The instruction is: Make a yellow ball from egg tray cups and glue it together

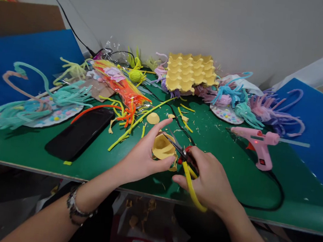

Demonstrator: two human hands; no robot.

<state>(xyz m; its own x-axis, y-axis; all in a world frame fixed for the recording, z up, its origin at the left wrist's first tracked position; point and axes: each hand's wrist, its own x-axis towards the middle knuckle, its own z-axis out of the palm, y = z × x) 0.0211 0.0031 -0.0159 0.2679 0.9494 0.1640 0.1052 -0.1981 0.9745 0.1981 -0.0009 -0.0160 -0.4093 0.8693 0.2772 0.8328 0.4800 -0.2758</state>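
Thumb and forefinger of our left hand (143, 152) stand spread around a yellow carton cup (162, 149), though whether they pinch it we can't be sure; our right hand (209, 176) grips scissors (181, 151), blades over the cup. Trimming seems partway: scraps (185, 119) litter the green table (219, 150), while the notched egg tray (192, 72) beyond looks mostly uncut

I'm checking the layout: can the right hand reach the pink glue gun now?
Probably yes: between the right hand and the pink glue gun nothing visible blocks the way, but the scissors in that hand may need setting down first.
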